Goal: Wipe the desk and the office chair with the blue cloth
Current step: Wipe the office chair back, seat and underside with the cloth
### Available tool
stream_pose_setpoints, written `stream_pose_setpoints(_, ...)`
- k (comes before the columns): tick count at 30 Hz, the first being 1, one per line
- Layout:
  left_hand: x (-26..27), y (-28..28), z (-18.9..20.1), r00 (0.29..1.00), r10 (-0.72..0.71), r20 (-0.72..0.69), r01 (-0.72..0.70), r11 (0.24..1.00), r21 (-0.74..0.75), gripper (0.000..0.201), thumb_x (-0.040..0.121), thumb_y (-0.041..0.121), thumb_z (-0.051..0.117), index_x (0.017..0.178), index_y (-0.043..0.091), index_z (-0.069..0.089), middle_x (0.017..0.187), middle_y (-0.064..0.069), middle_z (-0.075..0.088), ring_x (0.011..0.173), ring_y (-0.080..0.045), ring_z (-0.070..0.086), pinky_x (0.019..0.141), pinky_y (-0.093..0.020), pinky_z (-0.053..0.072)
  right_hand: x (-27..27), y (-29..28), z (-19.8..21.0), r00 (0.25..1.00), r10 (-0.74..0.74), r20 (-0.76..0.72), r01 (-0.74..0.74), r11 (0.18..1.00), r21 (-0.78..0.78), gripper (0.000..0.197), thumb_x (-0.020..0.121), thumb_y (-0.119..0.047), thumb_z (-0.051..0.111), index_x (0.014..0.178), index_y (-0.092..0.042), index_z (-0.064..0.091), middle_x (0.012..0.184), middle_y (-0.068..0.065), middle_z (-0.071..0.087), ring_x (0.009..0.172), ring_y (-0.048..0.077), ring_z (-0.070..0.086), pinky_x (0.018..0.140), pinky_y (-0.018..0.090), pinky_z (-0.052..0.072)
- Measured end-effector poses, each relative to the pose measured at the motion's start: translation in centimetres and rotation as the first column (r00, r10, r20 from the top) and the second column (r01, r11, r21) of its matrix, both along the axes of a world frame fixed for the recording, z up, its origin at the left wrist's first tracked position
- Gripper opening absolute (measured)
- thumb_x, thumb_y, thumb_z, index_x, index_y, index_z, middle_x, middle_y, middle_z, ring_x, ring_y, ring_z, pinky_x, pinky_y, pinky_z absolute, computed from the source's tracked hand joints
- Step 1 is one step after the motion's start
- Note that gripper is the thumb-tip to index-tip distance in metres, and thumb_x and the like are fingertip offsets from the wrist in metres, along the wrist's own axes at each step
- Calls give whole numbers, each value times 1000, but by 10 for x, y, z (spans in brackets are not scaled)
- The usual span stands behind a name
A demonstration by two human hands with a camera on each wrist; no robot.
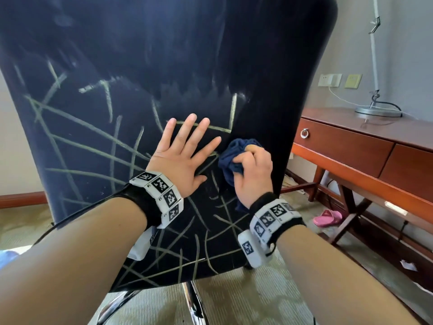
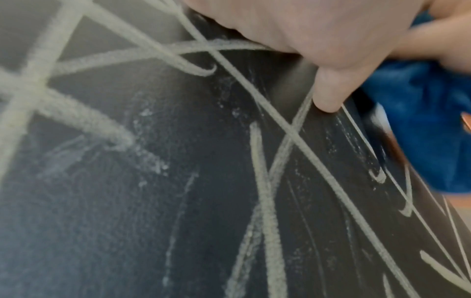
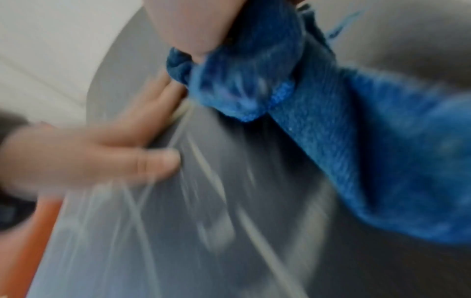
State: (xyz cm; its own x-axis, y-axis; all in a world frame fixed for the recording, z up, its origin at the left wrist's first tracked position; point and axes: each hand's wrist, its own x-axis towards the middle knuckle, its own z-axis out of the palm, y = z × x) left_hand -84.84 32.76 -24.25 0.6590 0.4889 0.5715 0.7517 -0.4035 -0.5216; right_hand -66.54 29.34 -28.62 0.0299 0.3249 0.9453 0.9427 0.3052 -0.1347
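Nearest the camera, the left hand (image 1: 181, 156) lies flat on the office chair (image 1: 145, 73) back, fingers (image 1: 191, 127) straight and spread. Just to its right, the right hand (image 1: 254, 172) grips the bunched blue cloth (image 1: 236, 158), fingers curled round it, pressing it against the chalk-marked backrest. Farther right stands the desk (image 1: 365, 146), bearing a lamp base (image 1: 378, 110).
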Motion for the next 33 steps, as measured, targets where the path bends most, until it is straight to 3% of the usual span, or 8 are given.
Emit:
stream_pose_setpoints(6, 3, 2, -5, 1000, -3, 22, 2, 999, 33, 86, 87, 65, 28, 138, 26, -30, 134, -12, -50, 127, -36, -39, 96, -53, -36, 6, 1, 112, 981, -30, -191, 93, 940, 330, 14, 77, -12, 56, 86, 0, 59, 97, 23, 57, 95, 27, 45, 80, 30, 29)
stream_pose_setpoints(8, 2, 3, -7, 1000, -3, 29, 3, 1000, 20, 87, 87, 65, 28, 137, 26, -31, 133, -12, -52, 127, -35, -41, 96, -53, -36, -1, 10, 130, 971, -76, -227, 149, 935, 321, 15, 76, -9, 62, 88, -1, 61, 100, 21, 58, 94, 35, 52, 77, 28, 28)
stream_pose_setpoints(16, -10, -4, 0, 990, -108, 96, 106, 994, 23, 125, 67, 60, 68, 145, 21, -22, 154, -13, -13, 139, -31, -21, 110, -48, -19, -4, -6, -6, 969, -74, 234, 88, 995, -51, 27, 67, -24, 42, 94, -26, 43, 110, 4, 43, 101, 25, 39, 80, 43, 45)
stream_pose_setpoints(18, -15, -9, 9, 985, -119, 121, 111, 991, 69, 125, 65, 63, 67, 146, 23, -20, 153, -13, -11, 140, -31, -19, 110, -50, -17, -4, -13, 4, 986, -4, 169, 11, 999, -40, 25, 70, -22, 44, 94, -27, 45, 108, 7, 50, 101, 23, 40, 82, 41, 43)
stream_pose_setpoints(22, -40, -12, 34, 971, -129, 199, 102, 985, 141, 120, 56, 63, 73, 148, 22, 6, 153, -11, 0, 141, -31, 0, 108, -51, -14, -21, -13, 86, 995, 39, -88, -15, 967, 253, 21, 75, -18, 52, 96, -18, 52, 106, 21, 55, 102, 31, 45, 85, 34, 30)
stream_pose_setpoints(25, -67, -10, 46, 970, -42, 238, 14, 993, 117, 122, 57, 66, 71, 148, 25, 1, 154, -7, -6, 141, -29, -5, 107, -47, -20, -32, 1, 126, 976, -30, -214, 101, 940, 326, 19, 74, -12, 63, 92, -4, 62, 105, 23, 57, 96, 43, 54, 79, 32, 28)
stream_pose_setpoints(27, -87, -8, 46, 966, 22, 259, -43, 996, 79, 121, 57, 67, 69, 148, 26, 0, 154, -7, -6, 142, -29, -7, 107, -46, -21, -40, 13, 111, 970, -90, -226, 149, 954, 260, 21, 72, -14, 63, 92, -9, 60, 107, 21, 57, 97, 41, 54, 78, 35, 30)
stream_pose_setpoints(33, -118, -1, 37, 959, 157, 237, -144, 987, -71, 125, 63, 73, 61, 137, 32, -31, 150, -4, -27, 130, -24, -43, 106, -46, -28, -52, 11, 13, 970, -51, 237, 35, 997, 72, 24, 66, -20, 42, 90, -24, 42, 109, 4, 42, 98, 26, 38, 80, 39, 38)
